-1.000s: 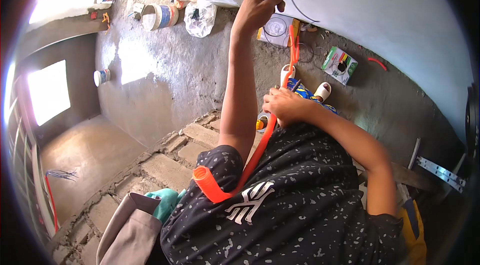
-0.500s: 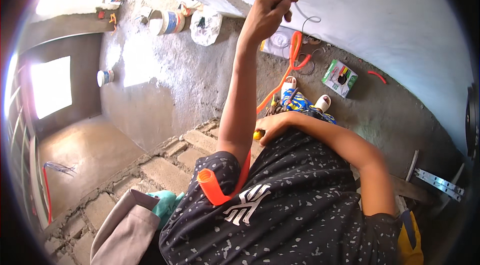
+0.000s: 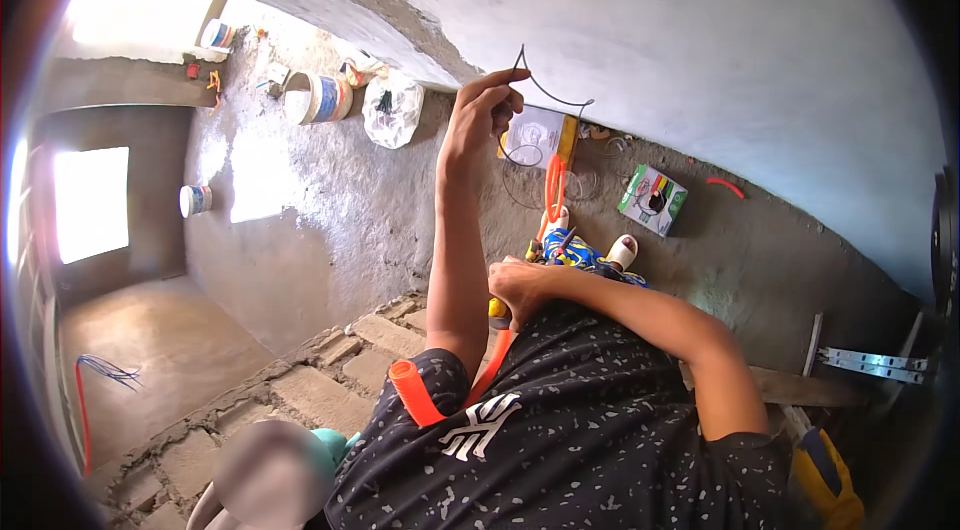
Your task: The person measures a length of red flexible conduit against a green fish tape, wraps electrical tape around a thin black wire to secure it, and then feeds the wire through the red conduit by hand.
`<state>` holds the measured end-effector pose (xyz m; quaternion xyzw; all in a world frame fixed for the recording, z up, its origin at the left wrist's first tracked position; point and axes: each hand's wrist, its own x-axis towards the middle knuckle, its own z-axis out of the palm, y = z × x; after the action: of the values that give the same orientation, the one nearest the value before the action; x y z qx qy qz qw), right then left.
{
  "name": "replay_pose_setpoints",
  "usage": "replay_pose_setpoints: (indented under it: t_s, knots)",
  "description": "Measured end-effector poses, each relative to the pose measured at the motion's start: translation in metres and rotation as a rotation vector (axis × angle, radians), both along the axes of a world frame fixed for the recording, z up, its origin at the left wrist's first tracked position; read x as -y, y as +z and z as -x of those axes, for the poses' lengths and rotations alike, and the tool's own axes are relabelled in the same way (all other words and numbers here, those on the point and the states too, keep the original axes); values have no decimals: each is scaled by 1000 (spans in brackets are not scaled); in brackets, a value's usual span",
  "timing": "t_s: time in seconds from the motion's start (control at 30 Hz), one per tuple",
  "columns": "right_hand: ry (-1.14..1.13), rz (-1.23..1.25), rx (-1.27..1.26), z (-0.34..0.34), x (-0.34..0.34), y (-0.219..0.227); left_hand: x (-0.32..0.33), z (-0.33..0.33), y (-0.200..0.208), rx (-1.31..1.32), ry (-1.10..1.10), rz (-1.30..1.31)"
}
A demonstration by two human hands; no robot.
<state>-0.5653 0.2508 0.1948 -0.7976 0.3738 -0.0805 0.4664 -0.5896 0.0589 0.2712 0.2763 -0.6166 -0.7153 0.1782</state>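
Observation:
Raised over the floor near the pale wall, my left hand [image 3: 482, 115] pinches a thin dark wire [image 3: 545, 90]. The wire bends up to a peak above the fingers, then curves away to the right, with looser loops below. At my waist my right hand [image 3: 522, 288] is closed around a yellow-handled tool [image 3: 498, 308], mostly hidden by the fingers. Beyond that hand hangs a loop of orange conduit [image 3: 555, 190], beside several tools at the waist. Another piece of orange conduit [image 3: 415, 392] lies against my dark speckled shirt.
A white-and-yellow box [image 3: 535, 138] and a green-and-white box [image 3: 652, 200] lie by the wall, near a short red tube [image 3: 725, 187]. Buckets [image 3: 318, 98] and a white plastic bag [image 3: 393, 112] stand farther left. Rough brickwork [image 3: 320, 395] runs below; a metal ladder-like strip [image 3: 872, 363] is right.
My left hand has come lower and left in the picture, and the wire now bows out to its right. My right hand has shifted slightly left, still at the waist. The view has turned a little.

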Motion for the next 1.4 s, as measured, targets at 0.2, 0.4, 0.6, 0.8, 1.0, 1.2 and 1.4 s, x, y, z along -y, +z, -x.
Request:
replay_pose_setpoints:
  t_s: [0.2, 0.4, 0.6, 0.8, 1.0, 1.2, 1.4]
  knots:
    - [-405, -96, 351, 42, -24, 44, 3, -8, -5, 78, -65, 8]
    - [-397, -181, 334, 49, -26, 22, -7, 11, -12, 17, -126, 53]
    - [-338, 37, 119, 33, -30, 13, -8, 19, -9, -51, -163, 59]
    - [-413, -312, 323, 35, -24, 53, -9, -3, -18, -37, -96, 17]
    - [-582, -275, 532, 43, -30, 48, -6, -9, -16, -23, -50, 21]
    - [-963, -280, 1110, 111, -51, 46, -13, -8, -12, 18, -92, 31]
    - [-1165, 282, 909, 172, -62, 59, -65, 22, 12, -184, -522, 50]
